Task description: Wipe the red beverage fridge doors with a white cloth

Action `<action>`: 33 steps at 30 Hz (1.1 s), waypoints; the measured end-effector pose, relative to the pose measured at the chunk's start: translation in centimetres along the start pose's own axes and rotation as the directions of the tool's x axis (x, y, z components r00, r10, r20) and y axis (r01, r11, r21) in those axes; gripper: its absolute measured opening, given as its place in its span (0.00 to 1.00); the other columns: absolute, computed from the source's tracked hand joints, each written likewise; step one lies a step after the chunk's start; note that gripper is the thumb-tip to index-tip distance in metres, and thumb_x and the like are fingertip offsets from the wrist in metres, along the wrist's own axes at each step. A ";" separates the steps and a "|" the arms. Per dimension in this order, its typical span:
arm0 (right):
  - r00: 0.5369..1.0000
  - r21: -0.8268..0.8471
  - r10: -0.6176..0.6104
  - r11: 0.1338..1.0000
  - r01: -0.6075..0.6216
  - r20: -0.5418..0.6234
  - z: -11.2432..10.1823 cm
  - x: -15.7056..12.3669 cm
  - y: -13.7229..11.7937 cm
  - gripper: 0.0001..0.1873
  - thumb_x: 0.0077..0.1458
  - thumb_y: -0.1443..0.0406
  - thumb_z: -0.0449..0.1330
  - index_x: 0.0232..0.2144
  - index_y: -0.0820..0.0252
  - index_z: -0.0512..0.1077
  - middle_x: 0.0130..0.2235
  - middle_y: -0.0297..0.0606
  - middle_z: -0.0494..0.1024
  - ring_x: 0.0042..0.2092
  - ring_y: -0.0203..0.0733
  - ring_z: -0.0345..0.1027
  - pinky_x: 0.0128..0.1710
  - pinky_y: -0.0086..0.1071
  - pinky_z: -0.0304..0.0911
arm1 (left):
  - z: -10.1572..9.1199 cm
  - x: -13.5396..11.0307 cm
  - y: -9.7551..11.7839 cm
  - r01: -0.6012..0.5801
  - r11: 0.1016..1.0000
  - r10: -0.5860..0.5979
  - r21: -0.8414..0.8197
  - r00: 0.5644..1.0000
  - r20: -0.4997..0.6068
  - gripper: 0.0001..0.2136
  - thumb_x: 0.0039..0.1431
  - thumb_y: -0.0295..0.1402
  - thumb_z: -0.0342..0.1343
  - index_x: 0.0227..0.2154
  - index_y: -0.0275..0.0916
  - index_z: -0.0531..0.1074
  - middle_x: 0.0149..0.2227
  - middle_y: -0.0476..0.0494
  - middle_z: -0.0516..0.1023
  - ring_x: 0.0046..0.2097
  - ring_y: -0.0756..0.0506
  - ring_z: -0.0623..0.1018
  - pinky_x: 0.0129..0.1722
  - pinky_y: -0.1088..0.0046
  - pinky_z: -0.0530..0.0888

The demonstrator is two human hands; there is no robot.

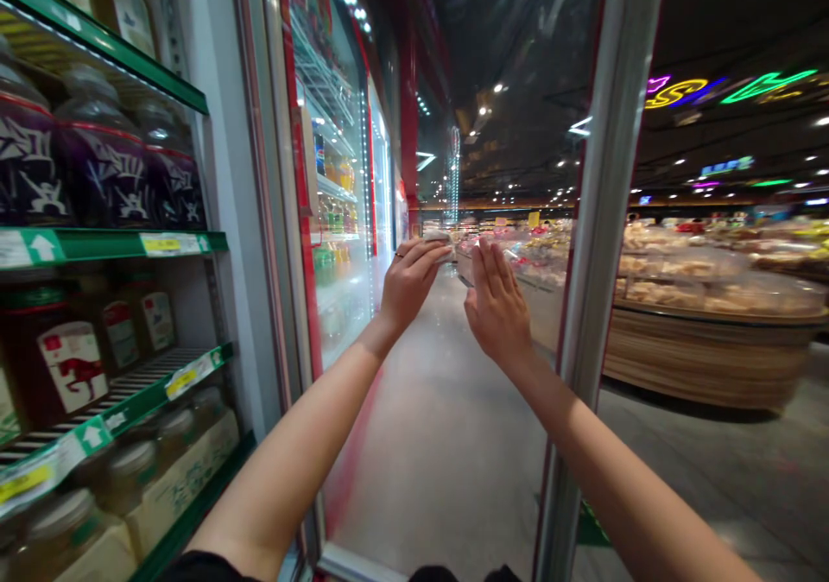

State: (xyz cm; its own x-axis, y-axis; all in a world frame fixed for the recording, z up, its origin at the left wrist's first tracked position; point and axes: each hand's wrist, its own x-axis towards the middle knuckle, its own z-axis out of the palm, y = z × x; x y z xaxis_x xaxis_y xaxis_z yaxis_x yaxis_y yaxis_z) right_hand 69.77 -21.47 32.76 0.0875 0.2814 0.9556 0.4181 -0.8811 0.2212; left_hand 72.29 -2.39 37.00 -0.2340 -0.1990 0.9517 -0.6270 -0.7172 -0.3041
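An open glass fridge door (492, 116) swings out in front of me, with a grey metal frame edge (599, 219) on its right side. My left hand (408, 284) is closed on a small white cloth (439, 241) and presses it against the glass at about chest height. Just to its right, my right hand (497, 306) lies flat on the same pane with fingers stretched upward and holds nothing.
Fridge shelves (117, 243) at left carry dark bottles above and jars and cartons below, with green price rails. More lit fridge doors (337, 176) run down the aisle. A round wooden display counter (712, 349) with packed food stands at right. Grey floor lies between.
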 end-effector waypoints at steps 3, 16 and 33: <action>1.000 0.014 0.016 1.000 -0.016 0.012 0.5 0.4 -1.0 0.47 0.69 0.71 0.51 0.80 0.60 0.30 0.80 0.49 0.49 0.81 0.49 0.38 0.78 0.52 0.49 | -0.3 -0.6 -0.1 -0.035 0.999 0.037 -0.036 0.998 0.054 0.11 0.75 0.29 0.56 0.53 0.43 0.81 0.51 0.44 0.87 0.57 0.45 0.82 0.61 0.62 0.80; 0.987 0.012 0.031 0.999 -0.033 0.156 0.9 0.0 -5.0 0.49 0.72 0.65 0.52 0.78 0.59 0.22 0.80 0.48 0.48 0.80 0.49 0.42 0.77 0.51 0.49 | -2.3 -0.6 -2.5 0.023 1.000 -0.023 -0.007 1.000 0.011 0.11 0.73 0.28 0.59 0.53 0.43 0.81 0.51 0.45 0.87 0.55 0.45 0.83 0.59 0.65 0.80; 0.982 0.190 0.036 0.979 -0.073 0.188 3.7 1.0 -8.9 0.51 0.71 0.66 0.53 0.78 0.55 0.20 0.81 0.46 0.45 0.81 0.51 0.40 0.78 0.54 0.47 | -5.8 -3.1 -5.1 0.144 0.987 -0.143 0.075 0.990 -0.010 0.10 0.73 0.29 0.59 0.53 0.44 0.80 0.51 0.45 0.87 0.55 0.45 0.83 0.58 0.62 0.79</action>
State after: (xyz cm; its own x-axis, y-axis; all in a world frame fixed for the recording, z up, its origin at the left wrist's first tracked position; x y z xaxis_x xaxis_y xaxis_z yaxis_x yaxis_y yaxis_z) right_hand 69.48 -12.01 31.00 0.2711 0.3157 0.9093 0.5746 -0.8110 0.1102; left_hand 71.91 5.80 35.37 -0.1492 -0.0872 0.9850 -0.5968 -0.7862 -0.1600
